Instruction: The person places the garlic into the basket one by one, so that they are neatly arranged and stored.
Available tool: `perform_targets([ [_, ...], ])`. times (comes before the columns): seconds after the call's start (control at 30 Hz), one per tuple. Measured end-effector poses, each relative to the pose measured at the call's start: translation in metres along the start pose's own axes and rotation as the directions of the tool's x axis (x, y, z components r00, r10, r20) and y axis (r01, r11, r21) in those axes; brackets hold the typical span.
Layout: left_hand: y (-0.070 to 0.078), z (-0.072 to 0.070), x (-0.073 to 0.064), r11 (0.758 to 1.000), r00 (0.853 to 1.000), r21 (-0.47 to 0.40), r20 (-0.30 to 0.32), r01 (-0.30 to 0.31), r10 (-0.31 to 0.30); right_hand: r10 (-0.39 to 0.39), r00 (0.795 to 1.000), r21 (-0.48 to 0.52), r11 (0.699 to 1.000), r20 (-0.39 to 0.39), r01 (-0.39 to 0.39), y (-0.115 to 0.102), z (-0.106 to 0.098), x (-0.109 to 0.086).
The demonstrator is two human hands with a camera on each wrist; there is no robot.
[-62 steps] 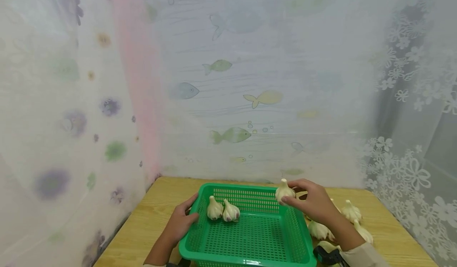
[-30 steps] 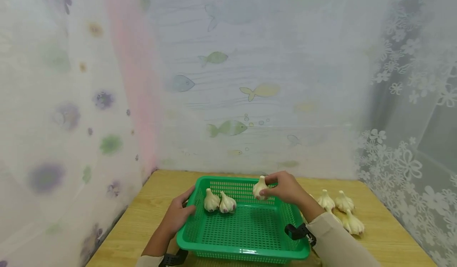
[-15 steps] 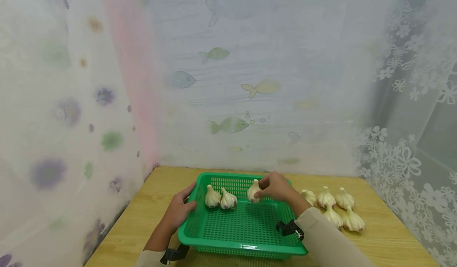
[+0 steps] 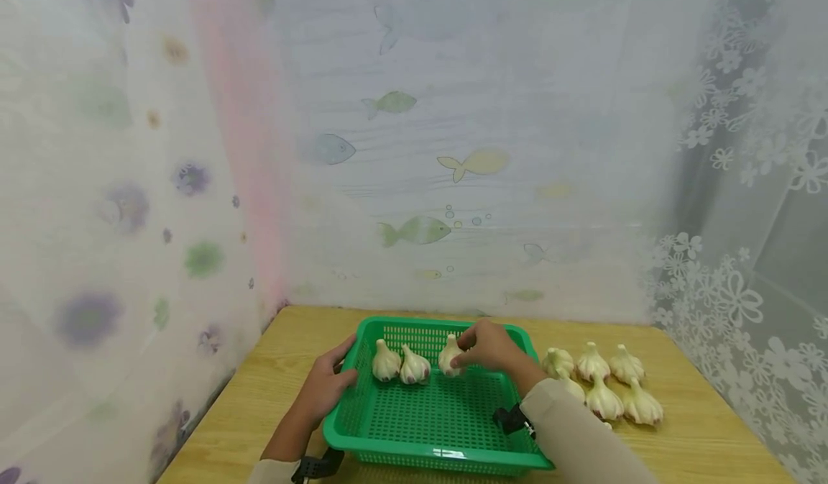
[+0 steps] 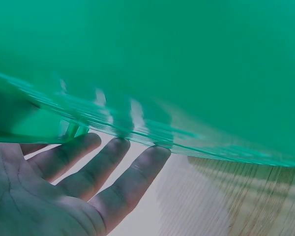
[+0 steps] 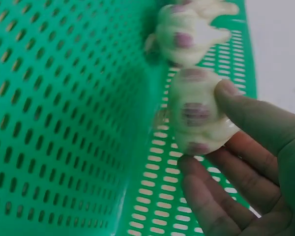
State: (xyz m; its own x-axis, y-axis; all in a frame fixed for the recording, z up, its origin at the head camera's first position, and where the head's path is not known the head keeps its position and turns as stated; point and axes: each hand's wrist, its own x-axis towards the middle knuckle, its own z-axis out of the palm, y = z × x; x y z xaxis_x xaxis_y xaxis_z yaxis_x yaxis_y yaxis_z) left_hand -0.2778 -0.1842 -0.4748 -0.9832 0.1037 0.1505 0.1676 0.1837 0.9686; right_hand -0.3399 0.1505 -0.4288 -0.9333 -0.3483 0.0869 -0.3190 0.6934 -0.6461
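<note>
My right hand [image 4: 488, 347] holds a garlic bulb [image 4: 448, 358] between thumb and fingers, inside the green plastic basket [image 4: 388, 446] by its far wall. In the right wrist view the purple-blotched underside of this bulb [image 6: 194, 110] faces the camera, close beside another bulb [image 6: 187, 37]. Two garlic bulbs, one at the left [image 4: 386, 364] and one beside it [image 4: 414, 367], sit in the basket's far left corner. My left hand [image 4: 323, 387] holds the basket's left side, thumb over the rim. In the left wrist view its fingertips [image 5: 155, 155] touch the outer wall.
Several more garlic bulbs [image 4: 604, 400] stand grouped on the wooden table [image 4: 705, 426] to the right of the basket, partly behind my right sleeve. A patterned curtain [image 4: 414, 182] hangs behind the table and along both sides.
My right hand has carried the garlic bulb leftward from over the basket's right rim and down toward the two bulbs inside. The left hand has kept its place on the basket.
</note>
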Motion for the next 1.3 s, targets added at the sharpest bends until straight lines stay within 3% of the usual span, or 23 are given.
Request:
perform_targets([
  [0.3,-0.002,0.0,0.0,1.0,1.0,0.018,0.005,0.001,-0.001,-0.008,0.999,-0.011,1.0,0.05,0.008,0.0,0.013,0.002],
  [0.57,-0.004,-0.003,0.011,1.0,1.0,0.019,0.026,-0.007,0.007,0.039,0.998,-0.022,0.999,0.045,-0.038,0.0,0.016,0.007],
  [0.8,-0.007,-0.008,0.018,1.0,1.0,0.016,0.023,-0.006,0.005,0.029,0.998,-0.032,0.999,0.063,-0.027,0.002,0.019,0.017],
  [1.3,-0.008,-0.009,0.017,1.0,1.0,0.026,0.025,-0.009,0.009,0.008,0.996,-0.042,0.999,0.087,-0.005,-0.001,0.021,0.017],
])
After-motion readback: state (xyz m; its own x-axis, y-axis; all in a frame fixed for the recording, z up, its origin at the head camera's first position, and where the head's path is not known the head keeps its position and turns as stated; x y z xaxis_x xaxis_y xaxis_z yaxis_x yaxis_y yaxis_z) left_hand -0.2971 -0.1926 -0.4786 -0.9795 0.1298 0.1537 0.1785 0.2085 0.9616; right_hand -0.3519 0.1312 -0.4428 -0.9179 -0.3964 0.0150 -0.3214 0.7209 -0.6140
